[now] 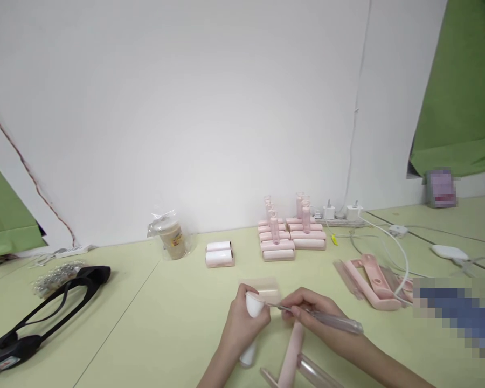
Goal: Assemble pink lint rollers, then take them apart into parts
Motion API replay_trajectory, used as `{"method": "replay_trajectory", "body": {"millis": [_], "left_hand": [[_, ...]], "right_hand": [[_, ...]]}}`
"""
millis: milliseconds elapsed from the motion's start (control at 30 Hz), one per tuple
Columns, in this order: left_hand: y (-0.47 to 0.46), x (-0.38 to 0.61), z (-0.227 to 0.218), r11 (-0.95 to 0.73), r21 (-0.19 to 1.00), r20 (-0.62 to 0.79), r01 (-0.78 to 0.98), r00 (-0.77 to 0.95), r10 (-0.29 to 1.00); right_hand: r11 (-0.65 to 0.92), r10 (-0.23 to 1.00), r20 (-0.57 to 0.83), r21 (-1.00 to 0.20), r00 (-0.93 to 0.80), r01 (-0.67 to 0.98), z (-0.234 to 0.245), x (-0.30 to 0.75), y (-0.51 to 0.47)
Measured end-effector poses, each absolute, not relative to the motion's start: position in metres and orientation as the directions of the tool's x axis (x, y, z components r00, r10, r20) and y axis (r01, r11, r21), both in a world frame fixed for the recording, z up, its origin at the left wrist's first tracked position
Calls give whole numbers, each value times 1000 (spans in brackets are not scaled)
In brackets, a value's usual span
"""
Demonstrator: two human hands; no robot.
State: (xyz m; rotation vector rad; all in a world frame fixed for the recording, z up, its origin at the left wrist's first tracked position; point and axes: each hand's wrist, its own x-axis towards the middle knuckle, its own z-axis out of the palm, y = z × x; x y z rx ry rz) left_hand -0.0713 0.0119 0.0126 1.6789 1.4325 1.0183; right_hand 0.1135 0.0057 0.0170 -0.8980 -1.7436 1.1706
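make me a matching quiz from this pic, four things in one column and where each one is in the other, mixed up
Things
1. white tube
2. clear-handled tool
3. cup
4. black frame

Places
A. inside clear plastic wrap, near the wall
B. in the right hand
C. at the far left of the picture
D. in the left hand

Pairs: 1-D, 2-B, 3-A, 4-C

- I can't make out a single word or number from here.
- Lower left: a pale label [7, 363] on the black headgear [28, 344], its print too small for me.
- Left of centre: a yellow and dark print [178, 237] on the bagged cup [173, 248], unreadable.
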Motion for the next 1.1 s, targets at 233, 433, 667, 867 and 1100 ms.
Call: {"method": "replay_trajectory", "body": {"millis": [233, 433, 667, 867, 1100], "left_hand": [[8, -72, 16, -147, 912, 131, 384, 67, 989], [9, -73, 16, -133, 937, 122, 323, 56, 991], [8, -74, 14, -129, 926, 112, 355, 68, 991], [6, -73, 13, -112, 933, 92, 341, 75, 993], [7, -72, 9, -116, 934, 95, 337, 78, 992]], "right_hand": [[343, 864, 248, -927, -439, 152, 30, 95, 2], [333, 868, 241, -931, -435, 149, 33, 93, -1], [332, 883, 256, -933, -394, 136, 33, 90, -3], [323, 881, 272, -943, -388, 73, 27, 92, -2], [417, 854, 290, -879, -433, 233, 23, 97, 1]]}}
